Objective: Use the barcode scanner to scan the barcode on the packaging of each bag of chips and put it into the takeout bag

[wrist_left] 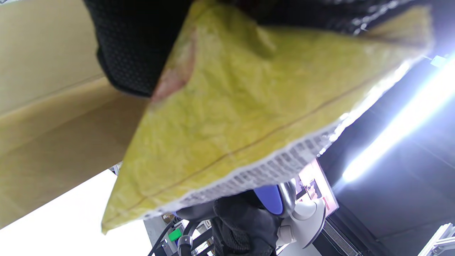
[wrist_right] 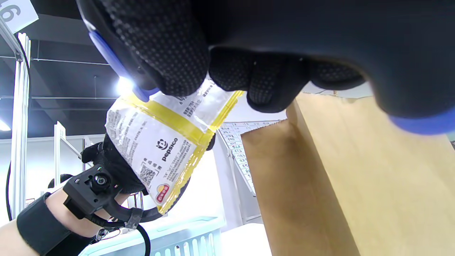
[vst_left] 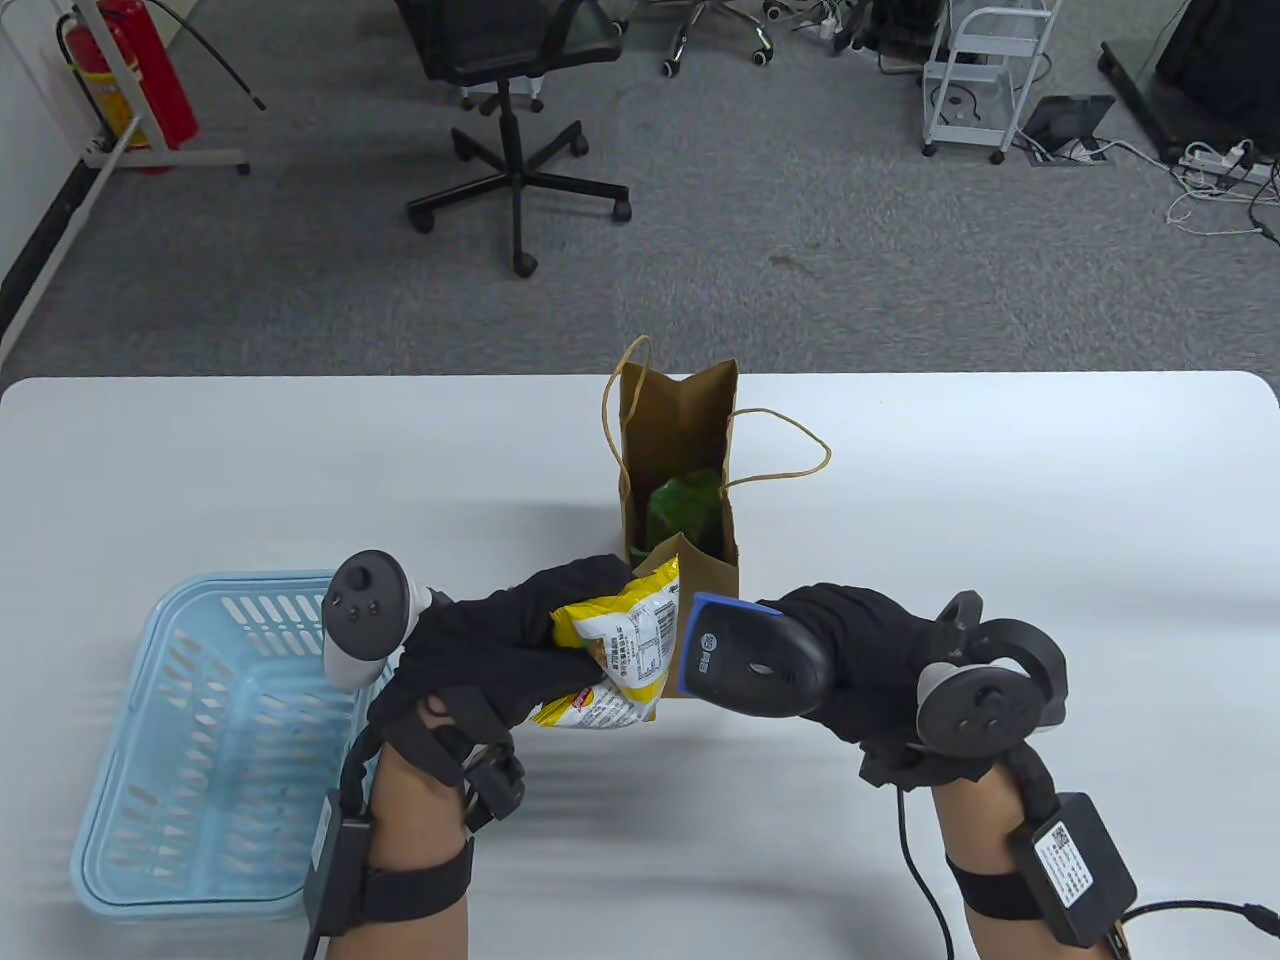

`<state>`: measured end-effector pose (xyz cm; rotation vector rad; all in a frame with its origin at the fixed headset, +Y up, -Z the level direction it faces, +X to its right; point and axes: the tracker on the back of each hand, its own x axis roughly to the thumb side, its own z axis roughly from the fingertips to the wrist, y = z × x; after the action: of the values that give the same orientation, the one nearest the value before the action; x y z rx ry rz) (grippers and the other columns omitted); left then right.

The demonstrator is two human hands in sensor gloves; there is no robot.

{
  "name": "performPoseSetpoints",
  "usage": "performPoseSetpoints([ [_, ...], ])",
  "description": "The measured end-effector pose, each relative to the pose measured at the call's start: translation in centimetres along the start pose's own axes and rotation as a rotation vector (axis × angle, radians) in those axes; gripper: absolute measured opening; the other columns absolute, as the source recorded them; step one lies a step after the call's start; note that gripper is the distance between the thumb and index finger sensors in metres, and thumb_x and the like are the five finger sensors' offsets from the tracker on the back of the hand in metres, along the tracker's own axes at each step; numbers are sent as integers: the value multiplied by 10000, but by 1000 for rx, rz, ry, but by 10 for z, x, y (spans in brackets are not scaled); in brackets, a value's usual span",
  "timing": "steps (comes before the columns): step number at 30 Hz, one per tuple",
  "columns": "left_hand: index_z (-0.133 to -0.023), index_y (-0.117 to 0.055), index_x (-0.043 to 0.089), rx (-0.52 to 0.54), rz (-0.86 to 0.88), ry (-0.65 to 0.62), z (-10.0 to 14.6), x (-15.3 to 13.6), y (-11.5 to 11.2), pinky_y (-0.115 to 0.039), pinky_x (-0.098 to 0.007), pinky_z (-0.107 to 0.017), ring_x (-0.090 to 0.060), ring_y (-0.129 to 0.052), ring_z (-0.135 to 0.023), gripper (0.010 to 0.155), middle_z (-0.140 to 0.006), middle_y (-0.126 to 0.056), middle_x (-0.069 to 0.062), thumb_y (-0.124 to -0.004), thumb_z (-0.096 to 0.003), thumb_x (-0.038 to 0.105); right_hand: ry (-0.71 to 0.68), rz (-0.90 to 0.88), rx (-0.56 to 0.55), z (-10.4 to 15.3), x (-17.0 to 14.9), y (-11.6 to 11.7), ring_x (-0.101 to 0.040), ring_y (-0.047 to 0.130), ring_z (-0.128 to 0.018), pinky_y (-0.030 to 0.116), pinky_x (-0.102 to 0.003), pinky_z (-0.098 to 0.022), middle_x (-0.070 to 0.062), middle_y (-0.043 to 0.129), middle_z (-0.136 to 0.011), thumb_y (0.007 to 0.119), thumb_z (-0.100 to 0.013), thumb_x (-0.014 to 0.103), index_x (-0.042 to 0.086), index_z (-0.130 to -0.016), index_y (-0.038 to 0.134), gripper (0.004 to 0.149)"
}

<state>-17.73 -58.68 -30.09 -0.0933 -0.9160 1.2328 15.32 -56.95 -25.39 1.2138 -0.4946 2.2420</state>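
Note:
My left hand grips a yellow bag of chips just in front of the brown paper takeout bag, its white label side turned toward the scanner. My right hand holds the black barcode scanner, whose blue nose sits right at the chip bag's label. In the right wrist view the chip bag hangs below the scanner nose, beside the takeout bag. The left wrist view shows the chip bag's yellow front up close. A green bag of chips lies inside the takeout bag.
A light blue plastic basket stands at the front left of the white table, close to my left forearm. The takeout bag's paper handles stick out to the right and back. An office chair stands on the floor beyond the table.

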Motion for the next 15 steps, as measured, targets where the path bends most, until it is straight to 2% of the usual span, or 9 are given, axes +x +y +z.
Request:
performPoseSetpoints([
  [6, -1119, -617, 113, 77, 23, -62, 1, 16, -3, -865, -508, -558, -513, -887, -880, 676, -1120, -645, -206, -889, -519, 266, 14, -9, -37, 3, 2, -11, -309, 1041, -631, 858, -542, -518, -116, 919, -820, 901, -533, 340, 67, -963, 746, 533],
  [8, -1123, -609, 118, 119, 34, -80, -3, 25, 0, -856, -519, -562, -520, -870, -892, 675, -1127, -634, -203, -883, -522, 258, 28, -37, -93, 8, 0, -21, -313, 1039, -632, 856, -544, -517, -122, 917, -822, 898, -536, 342, 63, -967, 740, 538],
  [13, -1127, -588, 128, 295, -99, -47, -27, 57, 1, -833, -536, -584, -515, -831, -926, 678, -1137, -611, -189, -873, -523, 242, 62, -85, -236, 24, -5, -50, -321, 1034, -636, 849, -547, -519, -140, 911, -824, 893, -542, 342, 46, -972, 734, 546],
  [15, -1132, -567, 139, 313, -150, 9, -45, 62, 1, -821, -534, -600, -503, -812, -943, 682, -1146, -591, -175, -864, -527, 243, 68, -82, -271, 29, -5, -56, -323, 1032, -638, 848, -547, -521, -140, 911, -825, 892, -543, 343, 44, -972, 734, 547],
])
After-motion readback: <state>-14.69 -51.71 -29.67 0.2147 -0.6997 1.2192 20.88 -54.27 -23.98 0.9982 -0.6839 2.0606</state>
